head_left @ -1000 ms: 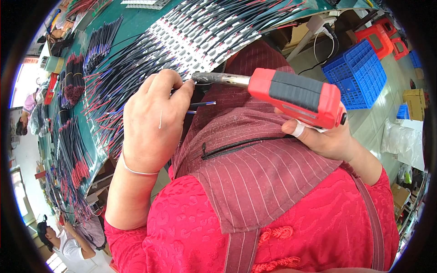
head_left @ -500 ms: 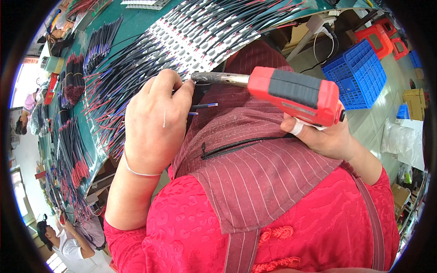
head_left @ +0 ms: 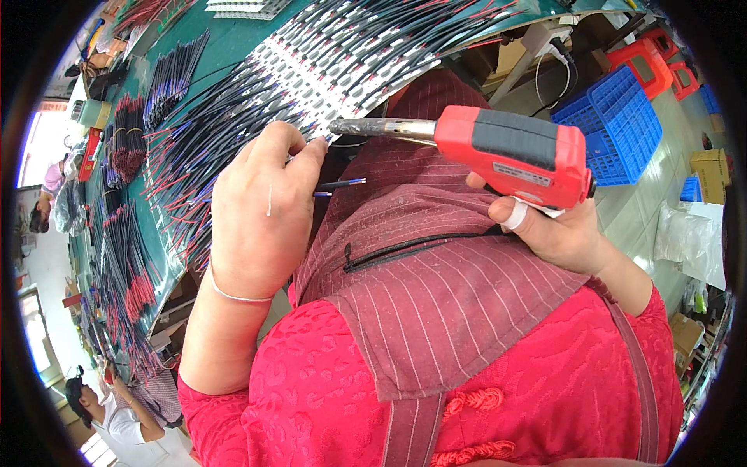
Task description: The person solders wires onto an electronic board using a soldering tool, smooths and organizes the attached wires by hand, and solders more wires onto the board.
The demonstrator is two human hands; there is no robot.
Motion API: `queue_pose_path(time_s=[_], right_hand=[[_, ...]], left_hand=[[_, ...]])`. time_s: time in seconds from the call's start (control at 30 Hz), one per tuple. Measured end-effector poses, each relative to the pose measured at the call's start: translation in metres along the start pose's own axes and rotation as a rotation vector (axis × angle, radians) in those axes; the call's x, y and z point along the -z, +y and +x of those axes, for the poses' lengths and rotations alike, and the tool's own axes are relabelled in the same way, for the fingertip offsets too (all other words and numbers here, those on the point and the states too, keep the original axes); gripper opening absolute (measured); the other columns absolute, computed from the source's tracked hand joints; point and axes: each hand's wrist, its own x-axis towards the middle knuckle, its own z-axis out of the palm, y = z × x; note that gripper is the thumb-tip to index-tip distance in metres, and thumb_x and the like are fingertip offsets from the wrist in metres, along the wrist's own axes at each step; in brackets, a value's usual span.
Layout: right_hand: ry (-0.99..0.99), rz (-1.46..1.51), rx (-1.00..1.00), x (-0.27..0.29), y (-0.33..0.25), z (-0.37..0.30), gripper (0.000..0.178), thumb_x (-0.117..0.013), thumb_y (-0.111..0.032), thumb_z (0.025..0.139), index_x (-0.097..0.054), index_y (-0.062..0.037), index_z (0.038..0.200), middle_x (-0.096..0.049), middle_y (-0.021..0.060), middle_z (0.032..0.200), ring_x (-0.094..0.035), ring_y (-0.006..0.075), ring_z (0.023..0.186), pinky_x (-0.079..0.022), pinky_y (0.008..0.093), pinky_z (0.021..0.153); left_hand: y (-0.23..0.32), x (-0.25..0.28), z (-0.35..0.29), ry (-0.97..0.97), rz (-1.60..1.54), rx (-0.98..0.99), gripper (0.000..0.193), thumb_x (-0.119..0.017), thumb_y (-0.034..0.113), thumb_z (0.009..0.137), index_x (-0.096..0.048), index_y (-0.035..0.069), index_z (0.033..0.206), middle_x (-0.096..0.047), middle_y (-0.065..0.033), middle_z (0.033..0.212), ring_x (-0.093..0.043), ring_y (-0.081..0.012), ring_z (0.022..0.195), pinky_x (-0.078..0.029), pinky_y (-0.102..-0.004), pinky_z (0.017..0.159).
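My left hand (head_left: 261,198) is closed in a pinch at the near edge of the white boards. Black wires (head_left: 342,184) with blue, bare-tipped ends stick out from under it on the right, held in the fingers; their other ends are hidden. In my right hand (head_left: 556,237), thumb wrapped with white tape, is a red and black soldering gun (head_left: 513,153). Its metal barrel (head_left: 385,128) points left, the dark tip close to my left fingertips. Whether the tip touches a wire is too small to tell. White boards (head_left: 299,58) with rows of soldered wires lie just beyond.
The green table (head_left: 226,23) bears bundles of black wires (head_left: 175,74) and red-ended wires (head_left: 128,261) at the left. A blue crate (head_left: 615,124) and red plastic bins (head_left: 642,66) stand on the floor at right. Another person (head_left: 120,412) works at the lower left.
The soldering gun has shifted slightly right and up at its handle, its tip staying near my left fingers. My left hand and the wires have moved slightly left.
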Motion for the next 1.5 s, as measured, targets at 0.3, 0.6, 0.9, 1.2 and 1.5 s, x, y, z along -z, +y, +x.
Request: queue_pose_path(time_s=[0.3,0.6,0.9,1.2,1.5], right_hand=[[-0.02,-0.011,0.001,-0.003,0.001,0.001,0.034,-0.076,-0.002,0.088,-0.064,0.0,0.119,-0.072,0.0067,0.106,-0.067,0.0114,0.096,-0.054,0.0279,0.089],[-0.023,-0.063,0.02,-0.004,0.003,0.001,0.028,-0.076,-0.001,0.087,-0.065,-0.0005,0.113,-0.072,0.0031,0.094,-0.067,0.0092,0.087,-0.055,0.0259,0.082],[-0.018,-0.074,-0.028,-0.003,0.003,0.001,0.03,-0.077,0.0,0.087,-0.065,-0.0011,0.114,-0.073,0.0036,0.098,-0.067,0.0088,0.089,-0.054,0.026,0.083],[-0.042,-0.133,0.042,0.0,0.004,0.004,0.024,-0.076,-0.006,0.089,-0.067,-0.0027,0.11,-0.069,0.0021,0.094,-0.066,0.0098,0.086,-0.054,0.0266,0.076],[-0.032,-0.024,0.047,0.002,0.008,0.001,0.034,-0.076,0.001,0.087,-0.065,0.0001,0.119,-0.073,0.0048,0.104,-0.068,0.01,0.094,-0.054,0.0263,0.087]], left_hand=[[0.005,-0.007,-0.004,0.005,-0.079,0.059,0.04,-0.069,-0.008,0.067,-0.071,0.003,0.105,-0.06,-0.009,0.09,-0.062,-0.0265,0.072,-0.05,-0.038,0.064],[0.008,-0.01,-0.006,0.031,-0.087,0.065,0.038,-0.069,-0.007,0.069,-0.07,0.001,0.107,-0.059,-0.0123,0.092,-0.062,-0.0296,0.073,-0.05,-0.0395,0.064],[0.013,-0.014,-0.006,0.036,-0.077,0.081,0.017,-0.064,0.0,0.084,-0.068,-0.003,0.101,-0.058,-0.0132,0.088,-0.063,-0.0289,0.067,-0.052,-0.0382,0.058],[0.015,-0.012,-0.007,0.029,-0.117,0.165,0.042,-0.07,-0.009,0.065,-0.069,0.0,0.107,-0.059,-0.0132,0.094,-0.062,-0.0322,0.079,-0.051,-0.041,0.068],[0.014,-0.013,-0.006,0.035,-0.093,0.152,0.041,-0.069,-0.008,0.067,-0.069,0.0,0.107,-0.06,-0.0126,0.094,-0.062,-0.0317,0.079,-0.051,-0.0406,0.067]])
